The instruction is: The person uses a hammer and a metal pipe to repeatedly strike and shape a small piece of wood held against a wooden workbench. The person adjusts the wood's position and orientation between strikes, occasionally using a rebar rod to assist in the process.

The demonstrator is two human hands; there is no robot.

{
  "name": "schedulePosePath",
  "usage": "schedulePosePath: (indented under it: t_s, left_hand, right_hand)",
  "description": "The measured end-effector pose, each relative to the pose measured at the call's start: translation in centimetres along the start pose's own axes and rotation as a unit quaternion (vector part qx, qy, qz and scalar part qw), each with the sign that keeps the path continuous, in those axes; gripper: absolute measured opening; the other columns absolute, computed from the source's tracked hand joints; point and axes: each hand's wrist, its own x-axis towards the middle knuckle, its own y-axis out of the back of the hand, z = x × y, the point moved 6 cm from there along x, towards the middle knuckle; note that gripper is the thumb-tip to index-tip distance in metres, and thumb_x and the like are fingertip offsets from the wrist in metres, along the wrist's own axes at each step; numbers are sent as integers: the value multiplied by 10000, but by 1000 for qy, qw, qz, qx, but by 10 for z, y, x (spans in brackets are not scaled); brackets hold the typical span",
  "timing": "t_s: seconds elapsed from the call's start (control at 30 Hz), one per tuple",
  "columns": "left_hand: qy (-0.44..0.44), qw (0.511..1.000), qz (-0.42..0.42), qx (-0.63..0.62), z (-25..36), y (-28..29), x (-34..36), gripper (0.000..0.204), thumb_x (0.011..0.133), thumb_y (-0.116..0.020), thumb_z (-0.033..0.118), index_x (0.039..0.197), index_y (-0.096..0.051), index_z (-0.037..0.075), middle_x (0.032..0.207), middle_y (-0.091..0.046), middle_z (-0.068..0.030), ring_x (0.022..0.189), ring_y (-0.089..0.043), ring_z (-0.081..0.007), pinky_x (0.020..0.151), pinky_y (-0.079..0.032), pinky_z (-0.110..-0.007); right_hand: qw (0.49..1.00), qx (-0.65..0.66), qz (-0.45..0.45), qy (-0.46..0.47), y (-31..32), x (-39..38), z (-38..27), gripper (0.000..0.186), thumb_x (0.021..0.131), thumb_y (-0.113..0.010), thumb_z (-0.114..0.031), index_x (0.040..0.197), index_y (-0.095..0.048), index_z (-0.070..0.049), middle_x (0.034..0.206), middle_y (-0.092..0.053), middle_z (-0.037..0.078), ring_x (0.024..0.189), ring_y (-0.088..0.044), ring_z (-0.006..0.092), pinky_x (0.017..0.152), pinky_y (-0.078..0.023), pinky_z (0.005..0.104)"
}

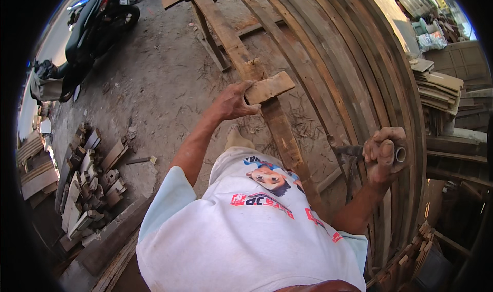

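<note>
My left hand point(235, 103) grips the left end of a short wooden block point(271, 87). The block lies across a long, narrow plank point(285, 138) that runs away from my body. Just beyond the block, a small raised wooden piece point(252, 63) sits on the same plank. Out to the right, my right hand point(384, 153) is closed around a tool with a hollow tubular handle point(400, 154). The handle's round open end faces me, and a dark shaft points left from my fist. The tool's working end is hard to make out.
Several long boards point(354, 66) curve along my right side. Scrap wood point(84, 189) is heaped on the ground at left. A motorcycle point(87, 40) stands at far left. More stacked boards point(436, 89) are at far right. A wooden leg point(208, 40) supports the plank's far part.
</note>
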Motion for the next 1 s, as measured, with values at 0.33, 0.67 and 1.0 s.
schedulePosePath:
  t_s: [0.33,0.67,1.0]
  left_hand:
    - [-17,999,17,27,1,5,-2,795,760,-820,395,1458,-526,152,1235,-669,-199,1134,-650,-400,960,-537,-471]
    - [-2,1000,-11,-13,-5,2,0,832,715,-850,313,1468,-527,168,1229,-653,-157,1123,-658,-359,941,-558,-454]
    - [-21,1000,11,-17,-13,-6,-3,873,707,-886,388,1464,-525,148,1170,-661,-173,1072,-664,-388,871,-558,-482]
  right_hand:
    - [985,171,34,7,-113,147,-18,391,1022,-676,-358,790,-588,-56,556,-479,13,470,-499,112,475,-431,289]
    - [984,28,-47,-170,-230,267,116,346,986,-718,-359,825,-599,-76,570,-458,-34,450,-436,64,424,-387,256]
    - [984,-26,-74,-157,-260,295,147,443,957,-752,-429,815,-610,-34,613,-530,-8,516,-531,91,485,-453,242]
